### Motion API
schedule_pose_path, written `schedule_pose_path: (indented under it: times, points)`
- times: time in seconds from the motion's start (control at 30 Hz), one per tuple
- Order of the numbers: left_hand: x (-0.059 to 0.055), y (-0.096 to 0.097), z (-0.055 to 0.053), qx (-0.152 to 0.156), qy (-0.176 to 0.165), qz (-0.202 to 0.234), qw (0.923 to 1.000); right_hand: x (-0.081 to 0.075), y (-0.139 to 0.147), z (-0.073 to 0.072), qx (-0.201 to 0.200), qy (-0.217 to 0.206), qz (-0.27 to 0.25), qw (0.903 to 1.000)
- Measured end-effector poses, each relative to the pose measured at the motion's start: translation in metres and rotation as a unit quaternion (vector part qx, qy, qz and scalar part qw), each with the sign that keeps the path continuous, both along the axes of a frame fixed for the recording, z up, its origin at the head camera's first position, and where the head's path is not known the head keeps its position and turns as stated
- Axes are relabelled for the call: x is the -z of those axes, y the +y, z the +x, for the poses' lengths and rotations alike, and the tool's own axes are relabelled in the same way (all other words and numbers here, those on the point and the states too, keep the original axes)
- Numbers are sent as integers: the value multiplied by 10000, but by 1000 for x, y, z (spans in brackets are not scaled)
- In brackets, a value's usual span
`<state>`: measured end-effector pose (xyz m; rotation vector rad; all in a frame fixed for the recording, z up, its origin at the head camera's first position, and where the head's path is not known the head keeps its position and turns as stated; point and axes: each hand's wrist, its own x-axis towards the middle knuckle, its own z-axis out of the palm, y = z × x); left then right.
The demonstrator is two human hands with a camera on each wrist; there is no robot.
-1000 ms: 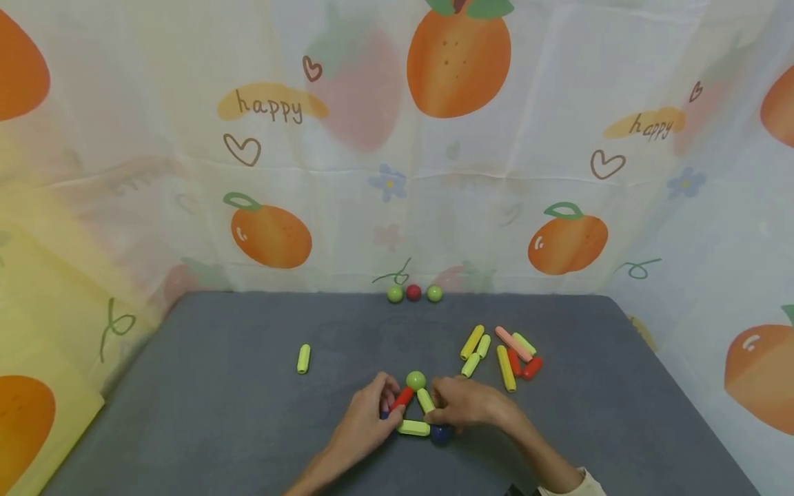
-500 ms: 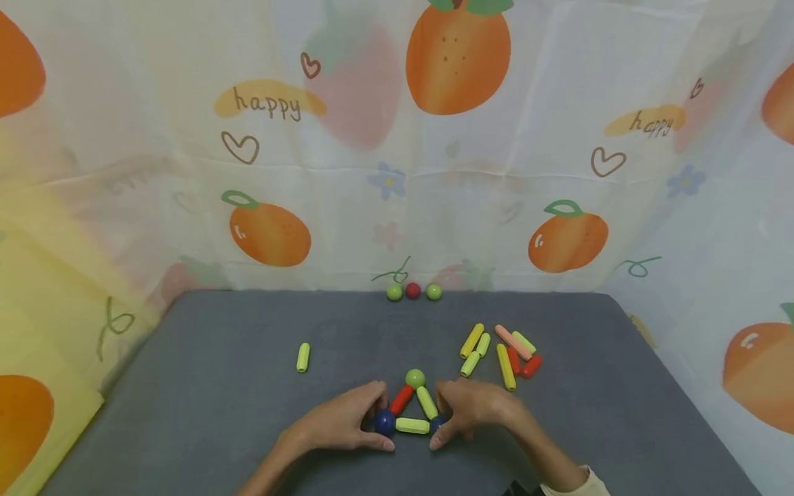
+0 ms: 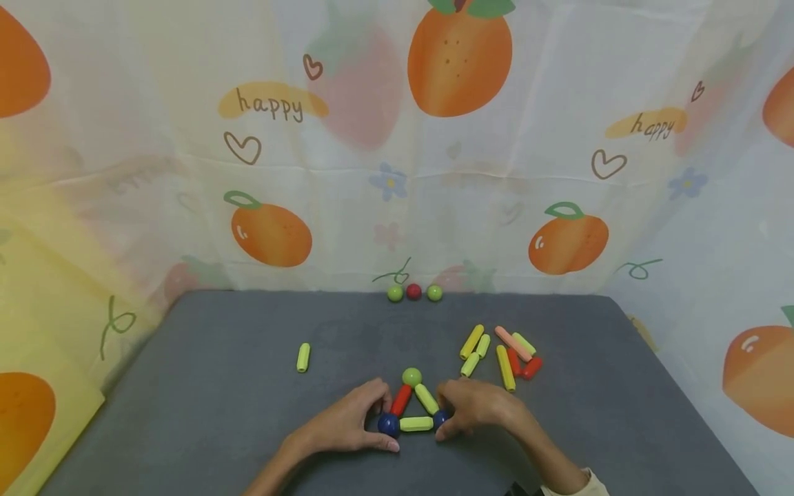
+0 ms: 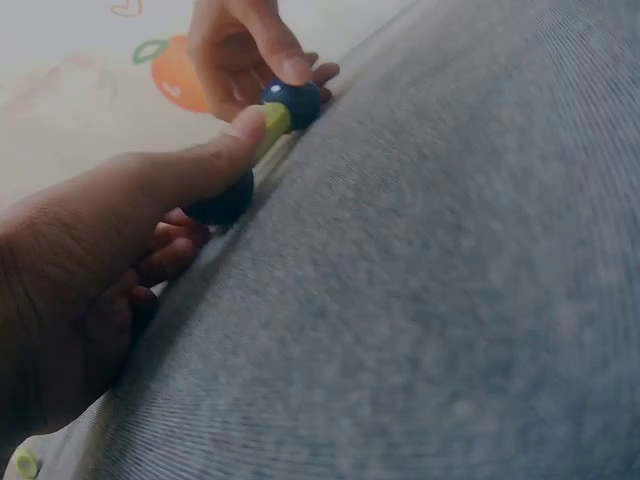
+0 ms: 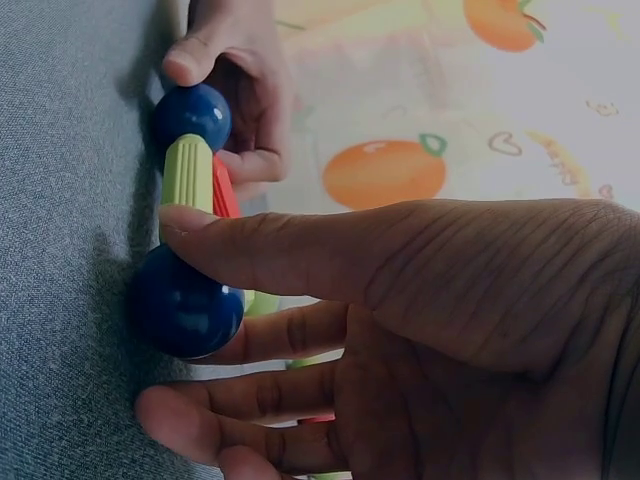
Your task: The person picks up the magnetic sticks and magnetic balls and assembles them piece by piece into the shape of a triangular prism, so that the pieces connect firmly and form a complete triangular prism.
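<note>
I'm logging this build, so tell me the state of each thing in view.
Left hand: holding the left blue ball
Right hand: holding the right blue ball
Stick-and-ball triangle: looks closed, flat on the grey table
Lone yellow-green stick: loose, apart
Sticks on the right: loose, bunched
Three far balls: loose, in a row
Hanging cloth: upright, creased

You can pass between your left hand [image 3: 347,417] and the lone short yellow-green rod [image 3: 303,358]; beyond your right hand [image 3: 474,406], the loose group of yellow, red, pink and yellow-green rods [image 3: 504,362] obstructs you.
</note>
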<state>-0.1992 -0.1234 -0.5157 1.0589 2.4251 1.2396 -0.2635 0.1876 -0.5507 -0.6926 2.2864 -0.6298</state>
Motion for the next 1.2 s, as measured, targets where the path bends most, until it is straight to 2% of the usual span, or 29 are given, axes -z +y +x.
schedule_pose_path:
  times: [0.07, 0.17, 0.3, 0.43, 0.57, 0.67, 0.77, 0.9, 0.97, 1.0, 1.07, 1.1, 1.2]
  points:
    - [2, -1, 0, -35, 230, 139, 9996, -17, -5, 9, 38, 134, 105, 9998]
    - [4, -2, 1, -50, 569, 350, 9978, -55, -16, 24, 89, 129, 310, 9994]
    - [3, -2, 1, 22, 818, 518, 9953, -103, -31, 44, 334, -116, 405, 9986]
    - [4, -1, -1, 113, 919, 623, 9938, -129, -39, 56, 647, -274, 351, 9969]
    - [7, -2, -3, 61, 937, 573, 9939, -133, -40, 59, 667, -219, 380, 9968]
    - [8, -1, -3, 7, 898, 516, 9946, -128, -39, 56, 589, -208, 392, 9973]
    - [8, -1, -2, -16, 906, 525, 9945, -107, -30, 45, 330, -135, 386, 9986]
    - [9, -1, -1, -38, 864, 537, 9948, -57, -14, 23, 65, -28, 299, 9995]
    - [9, -1, 0, -26, 841, 540, 9950, -38, -7, 15, 28, -50, 217, 9997]
    - [9, -1, 0, -26, 834, 539, 9951, -35, -5, 14, 35, -91, 124, 9999]
    - [10, -1, 0, -39, 844, 549, 9949, -45, -2, 16, -28, -191, 15, 9998]
    - [10, -1, 0, -52, 866, 545, 9947, -57, -2, 19, 52, -246, -26, 9997]
    - [11, 0, -1, -119, 924, 556, 9941, -109, 0, 33, 349, -112, -234, 9991]
